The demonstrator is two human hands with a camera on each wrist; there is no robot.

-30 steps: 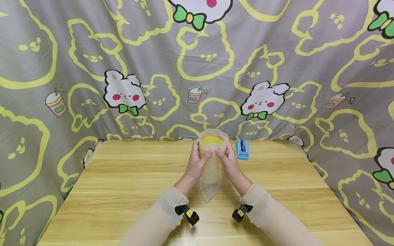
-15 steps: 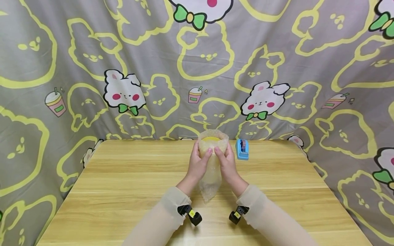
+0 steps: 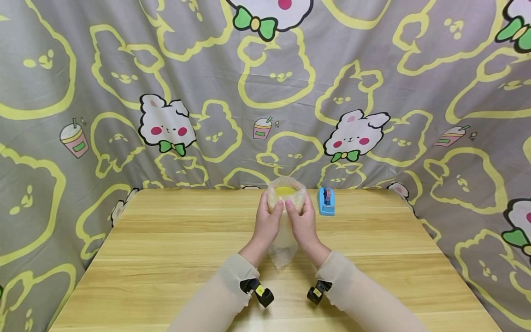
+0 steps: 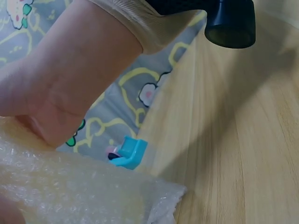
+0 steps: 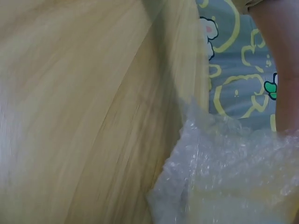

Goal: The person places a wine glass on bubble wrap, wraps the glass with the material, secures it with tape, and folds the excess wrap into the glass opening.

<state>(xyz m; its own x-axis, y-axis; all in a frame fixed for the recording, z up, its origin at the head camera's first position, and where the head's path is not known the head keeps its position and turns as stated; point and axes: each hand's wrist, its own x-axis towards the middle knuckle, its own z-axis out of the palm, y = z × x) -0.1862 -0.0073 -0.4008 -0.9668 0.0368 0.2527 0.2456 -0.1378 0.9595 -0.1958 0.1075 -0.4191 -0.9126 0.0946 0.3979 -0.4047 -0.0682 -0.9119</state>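
Bubble wrap (image 3: 284, 246) is wrapped around a thing with a round yellow top (image 3: 285, 191), whose kind I cannot tell because the wrap hides its sides. My left hand (image 3: 267, 222) grips the wrapped thing from the left, and my right hand (image 3: 303, 224) grips it from the right. Both thumbs press the near side just below the wrap's upper rim, close together. The other fingers go round behind and are mostly hidden. Toward me the wrap tapers to a crumpled end. In the left wrist view the bubble wrap (image 4: 93, 186) runs below the palm; the right wrist view shows its loose end (image 5: 187, 154).
A blue tape dispenser (image 3: 327, 203) with a roll of tape stands near the table's back edge, just right of my right hand. The wooden table (image 3: 178, 244) extends to both sides. Behind it hangs a grey patterned curtain (image 3: 224, 69).
My thumbs have drawn slightly closer together on the wrap, and my right forearm has shifted a little left. The wrap's near end has risen slightly. The dispenser has not moved.
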